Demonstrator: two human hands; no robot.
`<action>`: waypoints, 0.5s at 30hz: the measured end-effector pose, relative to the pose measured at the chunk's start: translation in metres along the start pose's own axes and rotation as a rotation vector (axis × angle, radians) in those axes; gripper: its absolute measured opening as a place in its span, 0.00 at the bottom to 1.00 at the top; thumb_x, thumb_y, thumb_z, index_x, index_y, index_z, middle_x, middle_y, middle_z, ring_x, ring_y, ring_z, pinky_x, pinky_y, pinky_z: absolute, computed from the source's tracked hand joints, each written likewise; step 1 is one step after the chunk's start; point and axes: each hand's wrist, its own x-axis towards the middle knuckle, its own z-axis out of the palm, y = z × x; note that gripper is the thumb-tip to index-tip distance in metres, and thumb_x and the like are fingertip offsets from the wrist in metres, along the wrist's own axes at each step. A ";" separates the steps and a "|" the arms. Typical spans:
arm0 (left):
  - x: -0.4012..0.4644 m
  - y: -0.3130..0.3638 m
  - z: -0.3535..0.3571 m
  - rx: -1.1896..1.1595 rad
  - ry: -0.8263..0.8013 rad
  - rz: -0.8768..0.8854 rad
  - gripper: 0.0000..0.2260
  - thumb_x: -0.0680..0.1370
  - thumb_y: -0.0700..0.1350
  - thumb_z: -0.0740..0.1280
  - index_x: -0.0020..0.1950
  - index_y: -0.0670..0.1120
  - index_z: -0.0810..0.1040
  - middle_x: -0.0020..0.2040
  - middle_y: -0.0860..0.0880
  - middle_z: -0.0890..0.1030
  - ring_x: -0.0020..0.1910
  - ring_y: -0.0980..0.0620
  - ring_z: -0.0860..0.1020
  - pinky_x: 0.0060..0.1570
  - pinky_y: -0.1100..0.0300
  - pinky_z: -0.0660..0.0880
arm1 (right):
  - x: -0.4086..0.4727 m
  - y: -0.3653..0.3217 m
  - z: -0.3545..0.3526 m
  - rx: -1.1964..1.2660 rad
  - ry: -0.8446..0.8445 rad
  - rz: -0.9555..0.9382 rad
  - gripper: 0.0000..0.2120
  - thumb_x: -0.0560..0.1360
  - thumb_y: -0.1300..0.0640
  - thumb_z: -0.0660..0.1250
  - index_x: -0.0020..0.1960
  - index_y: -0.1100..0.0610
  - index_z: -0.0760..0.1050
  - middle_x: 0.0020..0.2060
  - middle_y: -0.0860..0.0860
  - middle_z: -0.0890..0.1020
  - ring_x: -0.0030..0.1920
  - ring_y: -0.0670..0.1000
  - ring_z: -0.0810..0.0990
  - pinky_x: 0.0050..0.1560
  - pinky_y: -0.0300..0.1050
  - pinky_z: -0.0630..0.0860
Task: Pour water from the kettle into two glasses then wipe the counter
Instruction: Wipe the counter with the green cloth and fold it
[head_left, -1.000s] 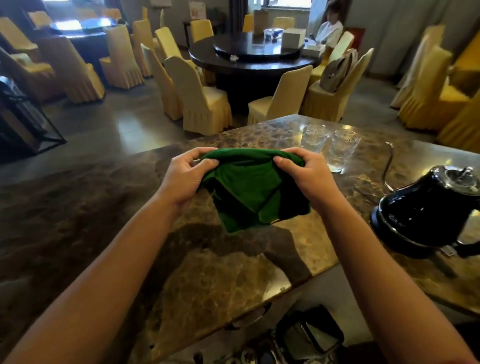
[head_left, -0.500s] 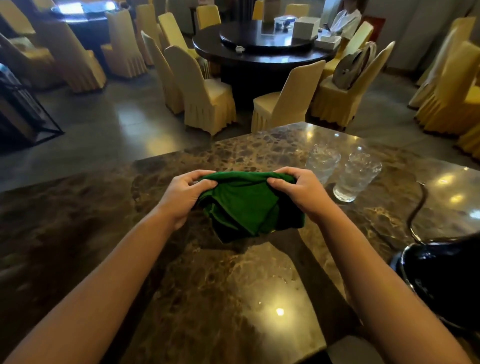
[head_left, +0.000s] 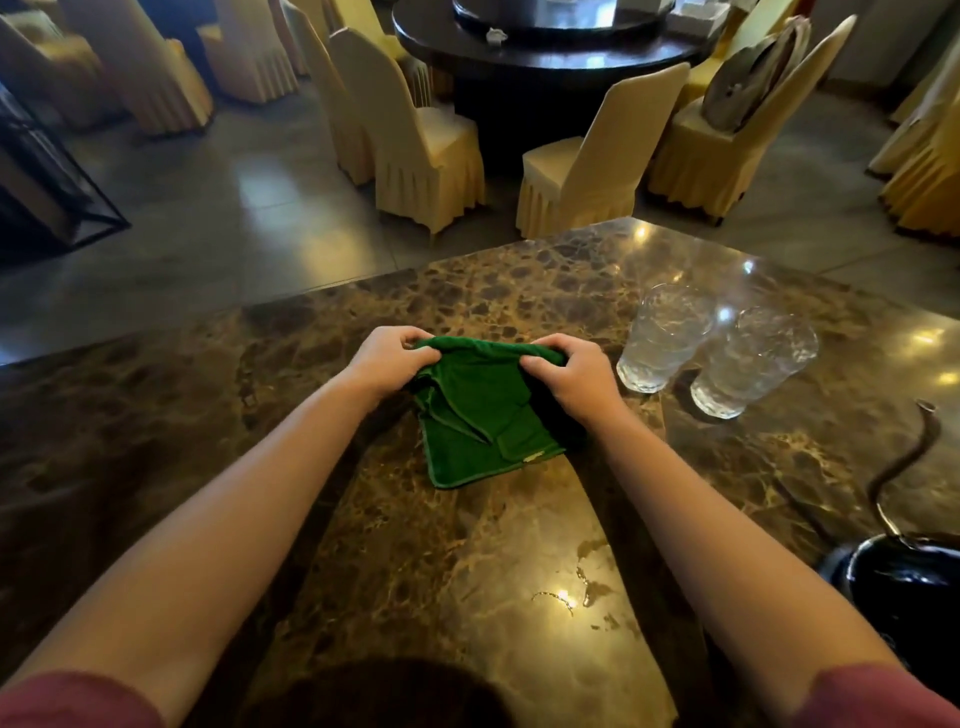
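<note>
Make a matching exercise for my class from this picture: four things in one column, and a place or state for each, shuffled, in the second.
Column one:
1. green cloth
2. two glasses
3. kettle
4. water droplets

Column two:
A. at the picture's lower right edge, only partly in view
B. gripped at its far edge by the left hand and right hand
C. on the bare counter nearer the person than the cloth
D. standing upright side by side, right of the hands

Pairs: 1-B, 2-D, 3-A, 4-C
</note>
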 end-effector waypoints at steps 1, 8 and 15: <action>0.002 -0.001 0.000 0.174 0.016 0.055 0.07 0.79 0.45 0.72 0.57 0.50 0.85 0.53 0.47 0.85 0.50 0.50 0.82 0.51 0.57 0.78 | 0.000 -0.001 0.002 -0.054 0.009 -0.033 0.11 0.77 0.52 0.76 0.58 0.55 0.86 0.49 0.48 0.86 0.52 0.51 0.84 0.58 0.49 0.79; -0.011 -0.009 0.018 0.642 0.189 0.365 0.27 0.80 0.54 0.69 0.77 0.46 0.71 0.73 0.44 0.74 0.74 0.43 0.70 0.72 0.47 0.69 | -0.012 0.010 0.018 -0.443 0.121 -0.258 0.24 0.80 0.51 0.70 0.75 0.55 0.76 0.75 0.56 0.76 0.77 0.59 0.70 0.79 0.62 0.67; -0.044 -0.044 0.049 0.956 0.016 0.264 0.37 0.82 0.68 0.46 0.85 0.49 0.46 0.86 0.47 0.46 0.85 0.46 0.41 0.82 0.42 0.42 | -0.037 0.015 0.026 -0.841 -0.192 -0.162 0.42 0.80 0.31 0.39 0.87 0.52 0.54 0.87 0.53 0.52 0.87 0.56 0.45 0.84 0.64 0.43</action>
